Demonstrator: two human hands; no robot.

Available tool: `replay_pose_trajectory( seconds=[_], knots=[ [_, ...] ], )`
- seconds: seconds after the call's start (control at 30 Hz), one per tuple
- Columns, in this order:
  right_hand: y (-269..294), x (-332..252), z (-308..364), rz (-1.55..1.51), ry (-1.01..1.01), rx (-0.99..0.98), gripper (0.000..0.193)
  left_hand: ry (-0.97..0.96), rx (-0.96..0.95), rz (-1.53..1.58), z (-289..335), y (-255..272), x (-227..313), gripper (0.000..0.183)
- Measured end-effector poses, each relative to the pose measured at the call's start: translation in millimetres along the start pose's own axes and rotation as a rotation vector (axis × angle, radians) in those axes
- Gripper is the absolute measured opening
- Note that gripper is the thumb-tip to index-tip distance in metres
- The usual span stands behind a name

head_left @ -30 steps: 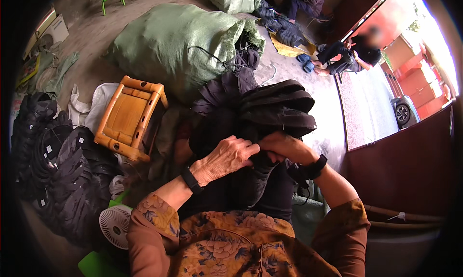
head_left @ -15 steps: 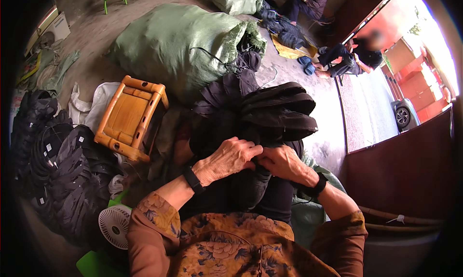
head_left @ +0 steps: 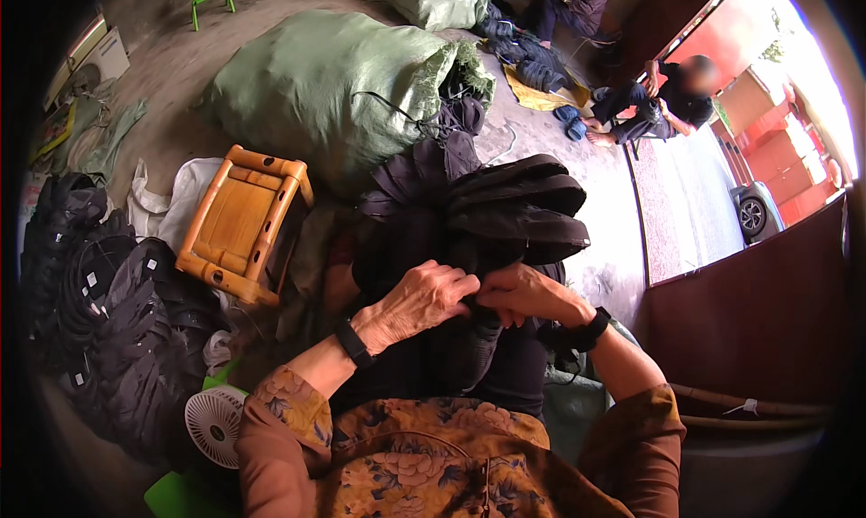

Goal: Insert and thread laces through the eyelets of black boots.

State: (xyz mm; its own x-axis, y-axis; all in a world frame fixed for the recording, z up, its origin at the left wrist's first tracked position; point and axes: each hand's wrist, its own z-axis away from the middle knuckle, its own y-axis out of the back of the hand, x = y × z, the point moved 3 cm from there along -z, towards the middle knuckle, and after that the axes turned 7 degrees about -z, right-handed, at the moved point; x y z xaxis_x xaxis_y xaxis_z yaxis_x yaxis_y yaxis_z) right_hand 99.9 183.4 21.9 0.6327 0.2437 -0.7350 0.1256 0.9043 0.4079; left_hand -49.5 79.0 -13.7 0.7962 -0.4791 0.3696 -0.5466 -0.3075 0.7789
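Dark fabric pieces that look like black caps (head_left: 519, 213) lie stacked over my knees, their curved brims towards the right. Just on the near side of the stack, my left hand (head_left: 417, 303) and my right hand (head_left: 528, 293) meet with fingertips nearly touching. Both hands are closed, pinching the edge of a black cap (head_left: 474, 351) whose rounded part hangs down between my thighs. The exact spot they grip is hidden by the fingers. Black bands circle both wrists.
A bamboo stool (head_left: 242, 220) stands to the left, beside a heap of black caps (head_left: 117, 311) with small white tags. Nearby is a white fan (head_left: 215, 426). Ahead lies a bulging green sack (head_left: 316, 94). Two people sit further off, one (head_left: 686, 99) by the doorway.
Both hands have shifted slightly left, the fingers of my right hand curling lower at the cap's edge. The seated person by the doorway has raised an arm.
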Motion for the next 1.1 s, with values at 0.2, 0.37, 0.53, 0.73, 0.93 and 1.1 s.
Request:
replay_pose_trajectory(
  seconds=[0.2, 0.37, 0.53, 0.73, 0.93, 1.1],
  knots=[
    [-21.1, 9.9, 10.3, 0.665, 0.331, 0.468, 0.005, 0.003, 0.009, -0.019, -0.4, 1.9, -0.2, 0.041],
    [90.1, 39.9, 113.6, 0.712, 0.317, 1.238, 0.022, -0.015, -0.03, 0.025, -4.1, 4.3, -2.1, 0.038],
    [246.1, 36.0, 313.1, 0.576, 0.136, 1.863, 0.015, -0.014, -0.118, 0.03, -10.9, -1.2, 0.3, 0.029],
    [287.8, 62.5, 375.7, 0.109, 0.356, 1.731, 0.018, -0.049, -0.126, -0.005, -18.6, 1.2, 7.3, 0.023],
    [260.7, -23.0, 377.9, 0.59, 0.649, 1.569, 0.037, 0.057, 0.07, 0.102, -28.4, 18.1, 18.3, 0.024],
    [197.7, -127.8, 344.9, -0.368, 1.009, 0.561, 0.046, -0.013, 0.099, 0.222, -64.7, 19.8, 46.2, 0.021]
  ],
)
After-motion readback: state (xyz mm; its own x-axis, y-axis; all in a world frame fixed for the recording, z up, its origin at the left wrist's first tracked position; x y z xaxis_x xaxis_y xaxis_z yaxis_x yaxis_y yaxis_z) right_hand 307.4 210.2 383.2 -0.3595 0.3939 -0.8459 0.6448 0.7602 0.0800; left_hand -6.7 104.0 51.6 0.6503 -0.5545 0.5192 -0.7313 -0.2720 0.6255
